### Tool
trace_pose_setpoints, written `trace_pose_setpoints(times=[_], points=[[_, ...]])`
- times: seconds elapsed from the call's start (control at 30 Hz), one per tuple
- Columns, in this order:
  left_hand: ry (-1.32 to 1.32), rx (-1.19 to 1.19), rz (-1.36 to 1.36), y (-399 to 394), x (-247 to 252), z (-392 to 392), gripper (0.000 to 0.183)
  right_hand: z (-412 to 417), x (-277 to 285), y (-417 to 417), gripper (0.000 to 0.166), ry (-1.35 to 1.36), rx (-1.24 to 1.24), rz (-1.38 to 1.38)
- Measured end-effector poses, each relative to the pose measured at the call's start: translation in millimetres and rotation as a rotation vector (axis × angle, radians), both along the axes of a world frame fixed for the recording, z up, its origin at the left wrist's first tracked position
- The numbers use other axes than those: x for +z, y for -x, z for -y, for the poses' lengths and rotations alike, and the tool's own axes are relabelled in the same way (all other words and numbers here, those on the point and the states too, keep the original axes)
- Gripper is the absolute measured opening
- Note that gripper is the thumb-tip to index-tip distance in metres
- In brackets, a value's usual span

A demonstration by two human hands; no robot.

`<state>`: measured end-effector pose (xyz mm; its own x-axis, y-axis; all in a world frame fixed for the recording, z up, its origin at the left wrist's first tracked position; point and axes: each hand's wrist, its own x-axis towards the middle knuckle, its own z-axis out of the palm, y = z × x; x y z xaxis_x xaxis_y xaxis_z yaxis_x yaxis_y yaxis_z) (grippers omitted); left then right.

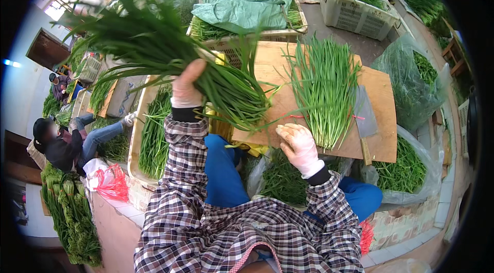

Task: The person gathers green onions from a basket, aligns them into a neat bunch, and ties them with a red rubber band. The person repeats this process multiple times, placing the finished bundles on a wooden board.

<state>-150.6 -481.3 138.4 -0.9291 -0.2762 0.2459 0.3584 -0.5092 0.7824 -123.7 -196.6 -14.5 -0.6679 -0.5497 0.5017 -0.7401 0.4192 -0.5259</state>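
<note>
My left hand (189,86), in a pale thin glove, grips a large bunch of Chinese chives (154,43) above the left side of a wooden board (266,60). The bunch is blurred at its leafy end. My right hand (299,145), also gloved, is by the board's front edge with fingers loosely curled and nothing seen in them. Just beyond it, a pile of chives (326,87) lies on the board, cut ends towards me, over a red tie (295,116). A cleaver (366,114) with a wooden handle lies right of the pile.
A white crate of chives (135,157) stands at left; a crate under green sheeting (247,6) is behind the board. Plastic bags of greens (405,84) are at right. Bundled chives (71,215) and red ties (112,184) lie lower left. A seated person (61,143) is at left.
</note>
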Motion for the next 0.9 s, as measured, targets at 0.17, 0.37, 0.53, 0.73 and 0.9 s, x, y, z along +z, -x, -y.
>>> trace_pose_setpoints(times=[0.17, 0.37, 0.53, 0.73, 0.9], points=[[-0.291, 0.058, 0.008, -3, -88, 77, 0.018, -16, 18, -50, 0.027, 0.453, -0.134, 0.343], [-0.258, -0.153, 0.811, 2, -244, 107, 0.022, -23, -34, -87, 0.070, 0.891, 0.035, 1.295], [-0.210, -0.046, 0.985, 24, -230, 90, 0.021, -30, -39, -91, 0.053, 0.831, -0.213, 1.046], [-0.268, 0.093, 0.938, 18, -216, 95, 0.030, -20, 49, -71, 0.108, 0.328, -0.001, 0.837], [-0.242, -0.002, 0.716, 9, -207, 86, 0.019, -3, 52, -28, 0.111, -0.009, 0.201, 0.934]])
